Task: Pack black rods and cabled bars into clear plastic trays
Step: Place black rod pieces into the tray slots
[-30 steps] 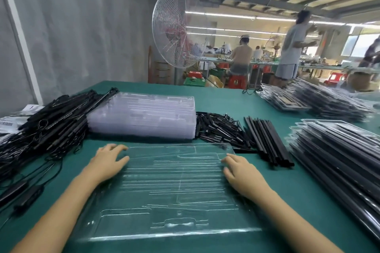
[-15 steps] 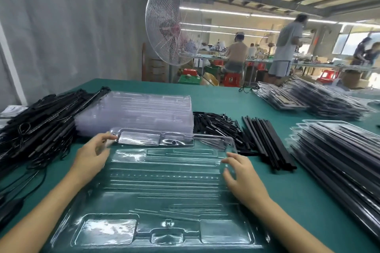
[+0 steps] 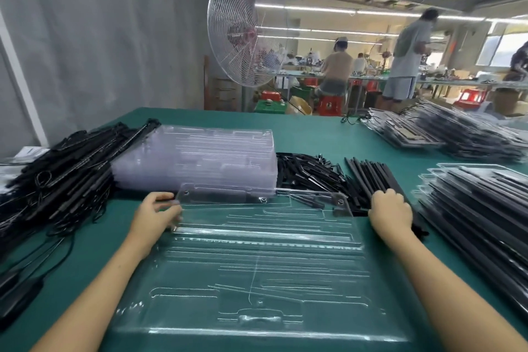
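A clear plastic tray (image 3: 257, 280) lies open on the green table in front of me, its hinged lid (image 3: 257, 210) tilted up at the far side. My left hand (image 3: 155, 214) pinches the lid's left edge. Over to the right, my right hand (image 3: 390, 210) sits on the near end of a bundle of black rods (image 3: 368, 174), with the fingers curled over them. A big pile of cabled bars (image 3: 65, 168) lies at the left, some cables trailing toward me.
A stack of empty clear trays (image 3: 200, 157) stands behind the open one, with a heap of small black parts (image 3: 303, 171) beside it. Packed trays (image 3: 480, 208) are stacked at the right and far right (image 3: 457, 134). A standing fan (image 3: 243, 34) and people are beyond the table.
The tray went from lying flat to having its lid raised at the far side. My right hand left the tray's right edge and moved right onto the black rods. My left hand shifted to the lid's corner.
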Action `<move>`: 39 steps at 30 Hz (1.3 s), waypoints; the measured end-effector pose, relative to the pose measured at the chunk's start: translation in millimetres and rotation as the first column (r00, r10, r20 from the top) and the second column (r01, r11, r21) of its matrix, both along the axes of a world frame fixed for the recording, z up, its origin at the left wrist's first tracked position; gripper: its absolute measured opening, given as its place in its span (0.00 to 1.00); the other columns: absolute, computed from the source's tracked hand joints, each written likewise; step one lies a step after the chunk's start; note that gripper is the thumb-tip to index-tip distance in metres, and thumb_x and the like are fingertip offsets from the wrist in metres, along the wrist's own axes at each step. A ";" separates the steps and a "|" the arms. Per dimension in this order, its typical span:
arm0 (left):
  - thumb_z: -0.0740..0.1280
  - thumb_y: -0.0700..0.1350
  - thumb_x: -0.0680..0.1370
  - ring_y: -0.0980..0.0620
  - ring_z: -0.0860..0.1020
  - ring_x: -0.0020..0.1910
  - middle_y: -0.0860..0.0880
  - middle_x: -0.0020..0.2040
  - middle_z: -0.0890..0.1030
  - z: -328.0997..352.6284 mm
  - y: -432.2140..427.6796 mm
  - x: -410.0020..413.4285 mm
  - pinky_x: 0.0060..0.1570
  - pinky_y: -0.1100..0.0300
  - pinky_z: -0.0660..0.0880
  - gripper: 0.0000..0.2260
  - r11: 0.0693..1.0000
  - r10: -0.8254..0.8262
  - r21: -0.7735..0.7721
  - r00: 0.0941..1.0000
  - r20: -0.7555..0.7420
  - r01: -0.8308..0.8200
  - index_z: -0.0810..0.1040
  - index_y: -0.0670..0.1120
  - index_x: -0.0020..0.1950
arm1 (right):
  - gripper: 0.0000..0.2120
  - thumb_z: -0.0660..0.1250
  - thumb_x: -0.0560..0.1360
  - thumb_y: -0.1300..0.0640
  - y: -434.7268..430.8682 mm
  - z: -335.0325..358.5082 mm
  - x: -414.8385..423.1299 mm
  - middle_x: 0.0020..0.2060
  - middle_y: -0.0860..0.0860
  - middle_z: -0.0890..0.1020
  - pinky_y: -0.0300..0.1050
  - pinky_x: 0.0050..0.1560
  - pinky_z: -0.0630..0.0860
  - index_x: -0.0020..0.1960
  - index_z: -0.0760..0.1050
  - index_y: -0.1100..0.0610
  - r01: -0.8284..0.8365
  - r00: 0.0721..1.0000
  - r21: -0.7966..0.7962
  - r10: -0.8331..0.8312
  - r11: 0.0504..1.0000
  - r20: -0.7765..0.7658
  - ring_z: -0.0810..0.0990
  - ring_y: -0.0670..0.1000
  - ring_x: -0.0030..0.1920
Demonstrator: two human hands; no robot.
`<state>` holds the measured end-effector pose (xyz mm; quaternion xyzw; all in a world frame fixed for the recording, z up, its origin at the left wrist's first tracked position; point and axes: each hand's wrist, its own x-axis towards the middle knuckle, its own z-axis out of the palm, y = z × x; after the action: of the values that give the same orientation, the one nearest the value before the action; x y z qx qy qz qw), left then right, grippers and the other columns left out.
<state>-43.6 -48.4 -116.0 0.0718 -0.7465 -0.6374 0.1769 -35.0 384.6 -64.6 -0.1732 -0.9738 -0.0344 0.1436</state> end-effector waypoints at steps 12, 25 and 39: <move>0.69 0.38 0.75 0.57 0.76 0.25 0.47 0.36 0.82 2.4 -0.3 2.8 0.22 0.66 0.71 0.10 0.997 -0.038 -0.073 0.999 0.002 0.039 0.74 0.51 0.48 | 0.08 0.53 0.80 0.63 2.6 32.9 6.4 0.46 0.67 0.76 0.48 0.38 0.63 0.54 0.65 0.68 -0.148 0.828 -0.577 -0.218 0.803 -0.517 0.74 0.62 0.43; 0.65 0.36 0.78 0.51 0.77 0.32 0.43 0.43 0.80 9.4 5.6 9.0 0.24 0.64 0.74 0.07 0.995 -0.023 -0.102 1.000 -0.022 0.020 0.73 0.42 0.54 | 0.11 0.57 0.81 0.60 -18.1 56.1 39.0 0.25 0.51 0.73 0.36 0.19 0.67 0.40 0.69 0.57 -0.658 0.726 -0.753 -0.278 -0.014 -0.629 0.70 0.45 0.19; 0.68 0.48 0.76 0.63 0.77 0.38 0.60 0.38 0.82 55.6 15.3 39.1 0.41 0.66 0.72 0.08 0.678 -0.347 -0.618 0.915 0.208 0.398 0.81 0.62 0.42 | 0.13 0.54 0.82 0.61 -45.2 3.8 31.1 0.22 0.52 0.77 0.33 0.19 0.68 0.42 0.71 0.62 -0.279 0.945 -0.887 0.057 -0.368 -0.321 0.72 0.44 0.20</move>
<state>-4.5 -33.1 -60.5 -0.1240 -0.9247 -0.3588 0.0297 -3.9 339.4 -60.7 -0.0693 -0.5875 0.8062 0.0107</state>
